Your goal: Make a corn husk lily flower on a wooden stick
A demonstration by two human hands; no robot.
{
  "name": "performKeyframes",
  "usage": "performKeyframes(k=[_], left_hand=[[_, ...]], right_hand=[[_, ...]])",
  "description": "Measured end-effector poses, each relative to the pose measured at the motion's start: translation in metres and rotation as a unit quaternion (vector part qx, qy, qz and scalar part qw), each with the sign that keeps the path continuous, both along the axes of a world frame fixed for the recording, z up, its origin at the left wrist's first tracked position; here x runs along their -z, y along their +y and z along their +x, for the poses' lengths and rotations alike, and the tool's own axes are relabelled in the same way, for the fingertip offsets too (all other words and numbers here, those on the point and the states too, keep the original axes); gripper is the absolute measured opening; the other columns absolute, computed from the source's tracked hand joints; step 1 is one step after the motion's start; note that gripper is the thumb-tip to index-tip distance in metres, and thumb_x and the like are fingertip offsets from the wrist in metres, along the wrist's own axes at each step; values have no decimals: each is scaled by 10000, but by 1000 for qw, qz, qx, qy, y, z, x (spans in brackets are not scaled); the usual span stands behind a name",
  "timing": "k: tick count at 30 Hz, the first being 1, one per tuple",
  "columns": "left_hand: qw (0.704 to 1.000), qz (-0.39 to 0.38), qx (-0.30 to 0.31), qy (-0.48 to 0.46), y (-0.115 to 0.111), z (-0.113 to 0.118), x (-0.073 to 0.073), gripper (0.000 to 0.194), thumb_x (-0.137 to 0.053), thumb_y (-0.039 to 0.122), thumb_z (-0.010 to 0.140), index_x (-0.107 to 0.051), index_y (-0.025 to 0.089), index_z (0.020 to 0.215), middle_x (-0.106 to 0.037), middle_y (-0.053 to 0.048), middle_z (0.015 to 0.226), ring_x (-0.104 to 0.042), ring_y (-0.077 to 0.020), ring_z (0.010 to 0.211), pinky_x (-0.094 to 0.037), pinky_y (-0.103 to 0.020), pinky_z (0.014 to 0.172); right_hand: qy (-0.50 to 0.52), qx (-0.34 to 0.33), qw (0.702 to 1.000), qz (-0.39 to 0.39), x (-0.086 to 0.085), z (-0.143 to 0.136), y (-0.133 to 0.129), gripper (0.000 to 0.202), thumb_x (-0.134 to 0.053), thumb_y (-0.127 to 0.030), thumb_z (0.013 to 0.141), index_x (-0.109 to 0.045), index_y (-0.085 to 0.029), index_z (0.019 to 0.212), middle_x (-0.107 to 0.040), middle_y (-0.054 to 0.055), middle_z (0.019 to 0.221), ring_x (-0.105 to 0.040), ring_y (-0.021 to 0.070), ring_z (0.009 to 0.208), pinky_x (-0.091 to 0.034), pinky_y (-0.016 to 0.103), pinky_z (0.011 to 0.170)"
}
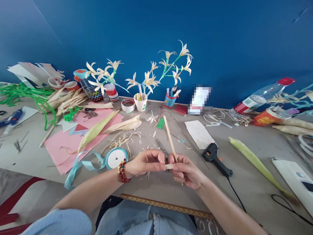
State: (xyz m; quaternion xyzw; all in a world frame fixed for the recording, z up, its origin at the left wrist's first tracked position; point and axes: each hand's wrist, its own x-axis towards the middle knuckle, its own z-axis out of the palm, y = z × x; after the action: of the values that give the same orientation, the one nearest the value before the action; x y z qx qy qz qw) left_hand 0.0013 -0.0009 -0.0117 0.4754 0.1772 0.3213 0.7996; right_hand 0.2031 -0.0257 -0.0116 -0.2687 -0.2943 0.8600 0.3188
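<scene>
Blue sleeve (60, 222): yours.
Left hand (148, 162): pinching strip (168, 166).
Right hand (187, 172): your grip holds strip, stick (170, 138).
Strip: between hands, above desk (241, 169); likely light, fragile; pinch ends.
Stick: likely stiff.

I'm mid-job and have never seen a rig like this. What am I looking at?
There's no machine here: a person works with two bare hands. The single picture comes from a camera on their head, looking forward and down. The left hand and right hand meet at a small pale piece held between them; the right also holds a thin stick. On the grey table are a blue ribbon spool and pink paper to the left, a black glue gun to the right, and pale flowers in a cup behind.
</scene>
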Motion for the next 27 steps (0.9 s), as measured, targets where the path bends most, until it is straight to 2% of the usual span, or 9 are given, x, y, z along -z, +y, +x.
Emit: performKeyframes(k=[3,6,10,15,23,25,27], left_hand=[[1000,-10,-6,-1,0,-2,0,237,-781,278,757,-591,139,729,-549,-3,694,-473,-108,650,-362,-241,646],[1000,-14,-19,-1,1,-4,0,231,-776,285,763,-596,142,733,-561,-11,692,-491,-120,672,-380,-258,681],[999,-11,-24,21,1,-3,1,268,-793,314,744,-589,141,728,-543,-3,718,-468,-103,656,-368,-231,641],[999,5,-20,32,0,0,2,290,-787,349,748,-589,138,734,-540,-8,748,-467,-106,686,-376,-232,665],[1000,4,-21,6,1,-2,-2,283,-794,314,741,-569,143,710,-547,-10,722,-468,-108,657,-368,-242,648],[1000,8,-25,-2,2,-3,-2,269,-788,309,747,-575,146,722,-558,-17,726,-482,-114,660,-376,-249,655],[1000,10,-26,3,2,-3,-1,255,-779,303,758,-579,146,736,-548,-13,732,-475,-111,663,-372,-246,657]], right_hand=[[60,8,998,11,2,9,5,349,-791,-323,751,-472,-198,683,-357,-135,421,-90,10,349,-119,126,316],[64,43,997,31,-1,12,8,411,-812,-395,717,-451,-204,669,-350,-131,459,-91,13,363,-100,125,312],[-20,51,997,55,-9,0,2,367,-845,-384,693,-552,-186,791,-412,-109,558,-127,5,402,-102,132,346],[-97,69,992,50,-13,-13,-7,341,-832,-334,716,-527,-181,730,-343,-134,493,-138,0,379,-104,154,359],[-13,62,998,-16,-4,9,8,319,-791,-286,736,-494,-187,671,-336,-124,448,-104,21,394,-87,135,331],[-5,80,997,-13,-4,12,12,343,-781,-314,749,-476,-188,658,-353,-116,478,-99,18,393,-76,132,323],[-21,74,997,7,-6,11,11,325,-783,-367,761,-517,-183,724,-412,-102,539,-107,9,400,-74,128,334]])
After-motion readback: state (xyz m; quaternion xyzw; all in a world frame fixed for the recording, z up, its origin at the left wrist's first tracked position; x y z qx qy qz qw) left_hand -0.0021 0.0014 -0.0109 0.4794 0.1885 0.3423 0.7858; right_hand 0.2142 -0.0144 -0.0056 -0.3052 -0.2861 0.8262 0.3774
